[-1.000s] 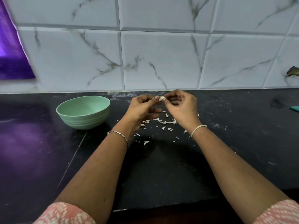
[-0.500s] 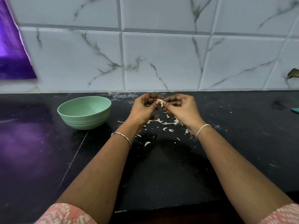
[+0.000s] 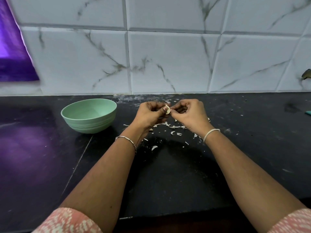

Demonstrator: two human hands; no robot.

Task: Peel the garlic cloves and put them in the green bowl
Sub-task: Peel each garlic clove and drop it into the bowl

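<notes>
Black stone counter (image 3: 168, 182) under white marble-look wall tiles (image 3: 168, 64). Small pale curved garlic clove (image 3: 167, 109) is held in the air, up and to the right of the pale green round bowl (image 3: 90, 125), pinched between both hands. Left hand (image 3: 149, 115) grasps it with thumb and curled fingers; right hand (image 3: 190, 115) nips its right edge with fingertips, likely picking at skin. Clove looks mostly bare, maybe a bit of skin at top, too small to be sure. Judged: peeling step, this clove nearly done. Clove is light and firm, smooth once bare so it may slip. The skin is thin and tears; best caught with a nail at the tip or root end. White papery peel scraps (image 3: 175, 126) litter the counter right of the bowl, under the hands. Bowl sits on the counter, no cloves visible inside. Purple cloth (image 3: 13, 56) hangs far left of the bowl
</notes>
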